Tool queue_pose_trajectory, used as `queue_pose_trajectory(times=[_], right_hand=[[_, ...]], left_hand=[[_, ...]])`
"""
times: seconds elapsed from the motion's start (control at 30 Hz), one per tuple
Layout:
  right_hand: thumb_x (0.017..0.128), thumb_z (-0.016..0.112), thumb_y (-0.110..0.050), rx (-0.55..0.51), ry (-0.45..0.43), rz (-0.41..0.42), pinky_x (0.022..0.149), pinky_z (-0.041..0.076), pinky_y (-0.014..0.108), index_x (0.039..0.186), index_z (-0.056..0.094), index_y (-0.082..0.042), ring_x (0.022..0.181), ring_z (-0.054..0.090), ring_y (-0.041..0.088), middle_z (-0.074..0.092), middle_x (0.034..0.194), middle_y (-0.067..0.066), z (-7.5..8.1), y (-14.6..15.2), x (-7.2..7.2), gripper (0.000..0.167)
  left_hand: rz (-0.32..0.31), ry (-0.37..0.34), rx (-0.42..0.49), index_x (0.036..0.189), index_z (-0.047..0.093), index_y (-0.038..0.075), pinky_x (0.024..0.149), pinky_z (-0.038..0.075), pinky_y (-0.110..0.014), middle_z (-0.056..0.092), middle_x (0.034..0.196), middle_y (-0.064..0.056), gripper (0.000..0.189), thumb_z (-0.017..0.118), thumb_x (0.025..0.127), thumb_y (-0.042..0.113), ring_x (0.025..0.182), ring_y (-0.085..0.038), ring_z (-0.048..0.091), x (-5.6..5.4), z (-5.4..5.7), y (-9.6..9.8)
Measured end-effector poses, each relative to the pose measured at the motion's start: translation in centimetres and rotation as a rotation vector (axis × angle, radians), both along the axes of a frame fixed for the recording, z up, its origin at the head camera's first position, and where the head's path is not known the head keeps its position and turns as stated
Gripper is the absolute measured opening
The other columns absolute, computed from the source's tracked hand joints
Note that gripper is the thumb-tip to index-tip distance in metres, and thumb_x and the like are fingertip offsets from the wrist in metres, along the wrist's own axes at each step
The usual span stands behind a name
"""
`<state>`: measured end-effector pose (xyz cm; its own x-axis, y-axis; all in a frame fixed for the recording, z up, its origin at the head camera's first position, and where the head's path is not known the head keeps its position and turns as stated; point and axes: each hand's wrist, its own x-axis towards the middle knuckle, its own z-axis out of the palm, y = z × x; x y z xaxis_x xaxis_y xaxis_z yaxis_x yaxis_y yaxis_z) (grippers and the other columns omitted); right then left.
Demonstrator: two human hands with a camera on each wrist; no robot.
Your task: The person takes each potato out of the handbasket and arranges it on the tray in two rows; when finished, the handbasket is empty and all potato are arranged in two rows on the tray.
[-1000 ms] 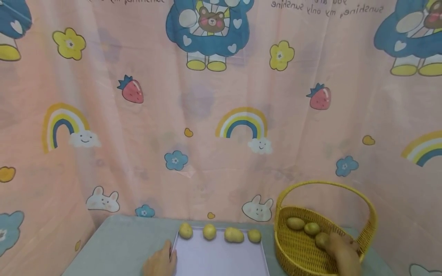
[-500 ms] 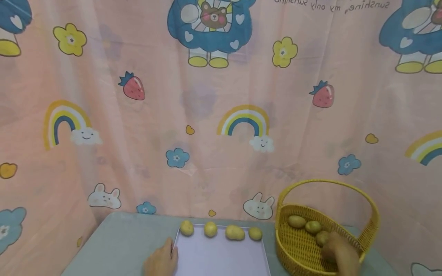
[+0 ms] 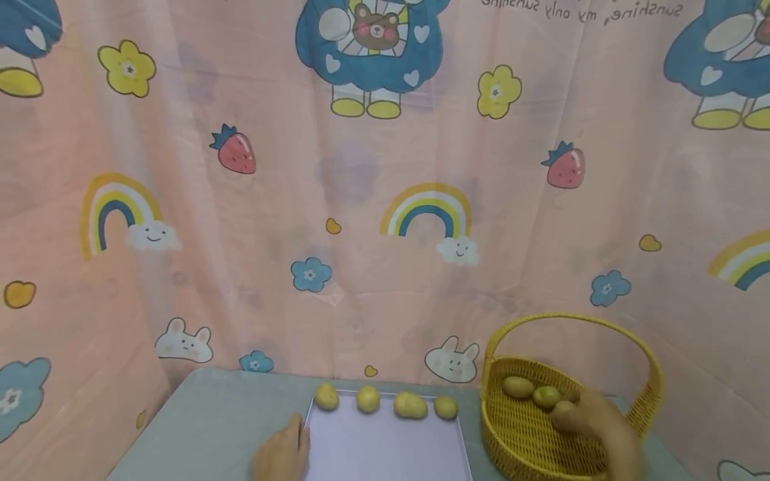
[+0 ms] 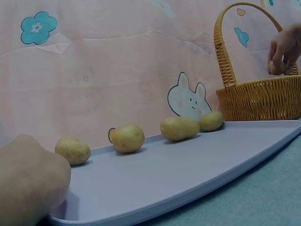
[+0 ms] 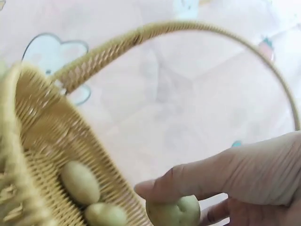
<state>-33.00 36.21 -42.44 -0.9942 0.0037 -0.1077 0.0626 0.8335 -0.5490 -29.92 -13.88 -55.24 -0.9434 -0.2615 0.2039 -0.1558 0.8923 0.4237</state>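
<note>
Right hand (image 5: 254,176) pinches potato (image 5: 173,213) over basket (image 3: 511,434), long axis unclear; left hand (image 3: 281,454) grips tray (image 3: 385,447). Oblong potato (image 3: 411,405) parallels its far rim.

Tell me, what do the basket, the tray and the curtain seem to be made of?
Basket: probably wicker, or plastic imitating it; interlaced yellow-brown strands show, slightly glossy.
Tray: likely plastic, though coated metal is possible; it's evenly pale lilac and smooth, with a thin raised rim.
Curtain: apparently thin printed fabric, perhaps synthetic; it hangs in soft folds and creases.
</note>
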Motion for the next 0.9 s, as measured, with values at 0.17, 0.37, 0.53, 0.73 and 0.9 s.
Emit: queue_pose_trajectory(times=[0.17, 0.37, 0.53, 0.73, 0.9], right_hand=[[0.093, 0.074, -0.029, 0.006, 0.064, 0.037, 0.069, 0.050, 0.038, 0.104, 0.065, 0.012, 0.080, 0.056, 0.022, 0.063, 0.088, 0.008, 2.3, -2.0, 0.5, 0.043], [0.092, 0.074, -0.051, -0.143, 0.034, 0.045, 0.051, 0.037, 0.028, 0.079, 0.051, -0.008, 0.055, 0.039, 0.014, 0.041, 0.063, -0.004, 4.0, -4.9, 1.3, 0.050], [0.094, 0.072, -0.044, -0.127, 0.099, 0.101, 0.061, 0.045, 0.030, 0.100, 0.062, -0.003, 0.069, 0.051, 0.016, 0.058, 0.080, 0.001, 4.7, -6.6, 1.6, 0.043], [0.099, 0.070, -0.034, -0.135, 0.205, 0.236, 0.063, 0.042, 0.028, 0.096, 0.066, -0.003, 0.069, 0.048, 0.012, 0.054, 0.078, 0.001, 5.0, -9.3, 1.7, 0.031], [0.100, 0.069, -0.033, -0.170, 0.234, 0.349, 0.059, 0.040, 0.025, 0.092, 0.065, -0.004, 0.064, 0.043, 0.008, 0.049, 0.073, -0.003, 5.0, -12.1, 1.6, 0.031]], left_hand=[[0.001, -0.014, -0.001, 0.092, 0.055, 0.014, 0.054, 0.032, -0.033, 0.042, 0.062, 0.000, 0.018, 0.059, 0.104, 0.027, 0.055, -0.017, 0.044, 0.0, 0.1, 0.0], [0.006, -0.048, -0.007, 0.094, 0.057, 0.013, 0.055, 0.034, -0.035, 0.044, 0.063, -0.001, 0.018, 0.058, 0.105, 0.027, 0.056, -0.019, 0.046, 0.0, 0.3, 0.1], [0.014, 0.013, -0.006, 0.090, 0.057, 0.014, 0.054, 0.035, -0.035, 0.046, 0.061, 0.000, 0.019, 0.061, 0.103, 0.026, 0.055, -0.018, 0.046, -0.1, -0.1, 0.0], [0.016, 0.044, -0.010, 0.087, 0.057, 0.014, 0.052, 0.034, -0.033, 0.045, 0.059, 0.001, 0.020, 0.063, 0.101, 0.026, 0.053, -0.017, 0.044, -0.1, -0.6, -0.1], [0.010, 0.062, 0.006, 0.086, 0.056, 0.015, 0.051, 0.035, -0.035, 0.045, 0.058, 0.002, 0.020, 0.062, 0.101, 0.027, 0.052, -0.018, 0.045, 0.0, -0.4, -0.1]])
